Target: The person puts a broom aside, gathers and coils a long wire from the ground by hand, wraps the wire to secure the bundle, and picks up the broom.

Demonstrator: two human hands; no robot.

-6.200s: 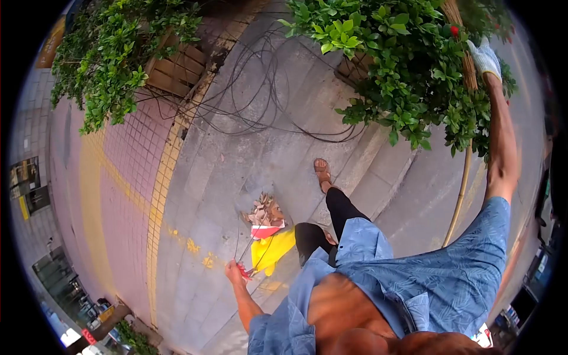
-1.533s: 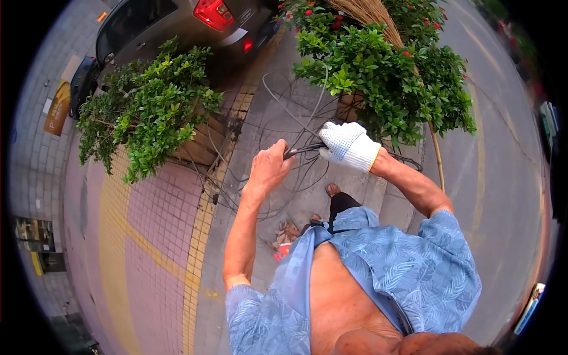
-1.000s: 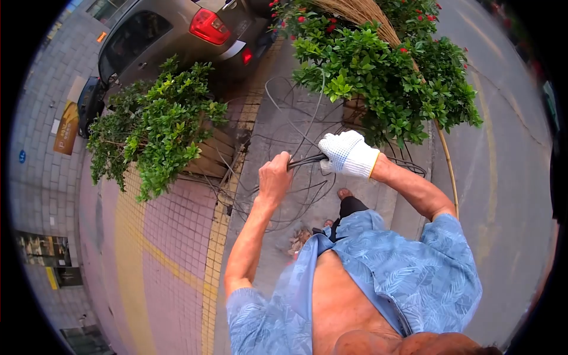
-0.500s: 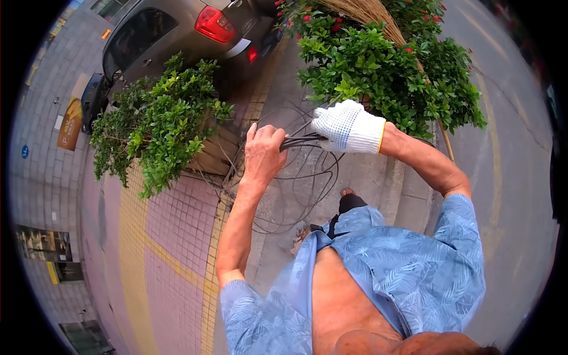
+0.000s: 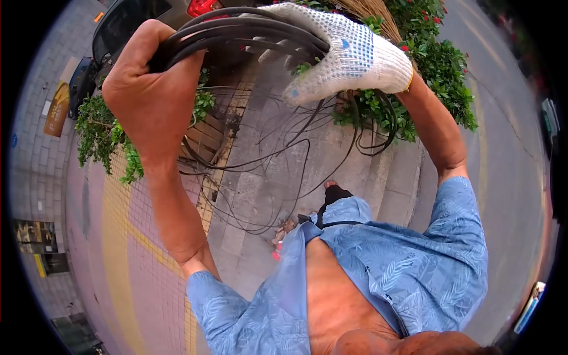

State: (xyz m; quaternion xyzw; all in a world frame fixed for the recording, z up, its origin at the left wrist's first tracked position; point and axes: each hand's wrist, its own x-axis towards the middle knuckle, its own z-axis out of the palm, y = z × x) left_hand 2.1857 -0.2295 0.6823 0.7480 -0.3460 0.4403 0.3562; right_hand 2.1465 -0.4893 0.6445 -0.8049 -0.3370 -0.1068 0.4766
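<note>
Raised at the upper left, my bare left hand [image 5: 152, 97] is closed around a thick bundle of black cable [image 5: 248, 28]. The bundle arches across to my right hand [image 5: 352, 56], which wears a white knitted glove with blue dots. Its thumb stands apart and its fingers are stretched out, with the cable lying against the palm side. Part of the gloved fingers is hidden behind the cable. Thin loose loops of cable [image 5: 307, 160] hang below both hands, over the pavement.
Leafy shrubs in a wooden planter [image 5: 207, 133] stand at left, near a parked car [image 5: 127, 29]. A flowering bush [image 5: 438, 77] with a straw broom [image 5: 370, 12] across it is at right, beside the road [image 5: 509, 177]. Paving [image 5: 236, 236] lies below.
Both hands have come up and closer to the camera with the cable bundle, the left moving leftward. The gloved hand's fingers have spread from a closed grip. More loose loops hang in view.
</note>
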